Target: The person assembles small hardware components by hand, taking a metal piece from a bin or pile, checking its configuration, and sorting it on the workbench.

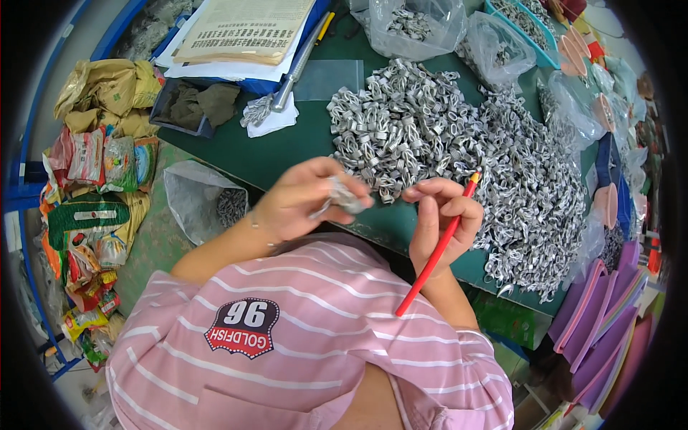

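My left hand (304,197) is closed around small silver-grey metal pieces (347,195), somewhat blurred, at the near edge of the table. Facing it, my right hand (450,218) has a red pencil (424,272) tucked between its fingers, the yellowish tip pointing up and away. Its thumb and forefinger are curled close to each other; I cannot make out anything between them. Just beyond both hands spreads a large heap of silver metal link-shaped parts (401,122) on the green table (222,150).
Clear plastic bags (494,50) of parts and a light-blue basket (552,54) stand beyond the heap. At the back left are papers (240,32), a metal tool (290,79) and a grey bin (175,118). An open bag (190,204) sits left; purple foam sheets (595,322) lean right.
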`<state>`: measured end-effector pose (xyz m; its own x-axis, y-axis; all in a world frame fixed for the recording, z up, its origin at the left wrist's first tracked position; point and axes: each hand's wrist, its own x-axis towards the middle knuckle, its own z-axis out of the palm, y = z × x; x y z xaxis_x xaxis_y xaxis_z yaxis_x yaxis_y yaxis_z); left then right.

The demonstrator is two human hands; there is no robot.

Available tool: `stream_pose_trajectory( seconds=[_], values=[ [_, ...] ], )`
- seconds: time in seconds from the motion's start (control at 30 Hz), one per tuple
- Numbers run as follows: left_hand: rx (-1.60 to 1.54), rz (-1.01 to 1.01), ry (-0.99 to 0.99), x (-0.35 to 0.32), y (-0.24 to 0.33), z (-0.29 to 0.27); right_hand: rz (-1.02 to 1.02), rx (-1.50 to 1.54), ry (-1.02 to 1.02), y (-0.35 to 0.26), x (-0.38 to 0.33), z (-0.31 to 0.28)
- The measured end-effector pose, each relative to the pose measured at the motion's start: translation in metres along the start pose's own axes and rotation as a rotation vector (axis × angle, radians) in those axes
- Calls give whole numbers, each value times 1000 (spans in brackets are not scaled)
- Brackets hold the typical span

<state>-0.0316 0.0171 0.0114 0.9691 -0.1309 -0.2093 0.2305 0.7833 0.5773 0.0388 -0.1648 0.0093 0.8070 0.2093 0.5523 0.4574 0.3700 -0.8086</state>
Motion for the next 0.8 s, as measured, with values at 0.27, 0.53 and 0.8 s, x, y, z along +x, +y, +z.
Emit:
stream_pose_trajectory(
  seconds=[0.27, 0.53, 0.8],
  values=[
    [927, -179, 485, -124, 61, -139, 18, -645, -46, 18, 27, -21],
    [1288, -513, 180, -108, 46, -120, -122, -1089, -154, 35, 44, -17],
    [630, 12, -45, 27, 11, 4, -208, -578, -46, 25, 33, -14]
  ],
)
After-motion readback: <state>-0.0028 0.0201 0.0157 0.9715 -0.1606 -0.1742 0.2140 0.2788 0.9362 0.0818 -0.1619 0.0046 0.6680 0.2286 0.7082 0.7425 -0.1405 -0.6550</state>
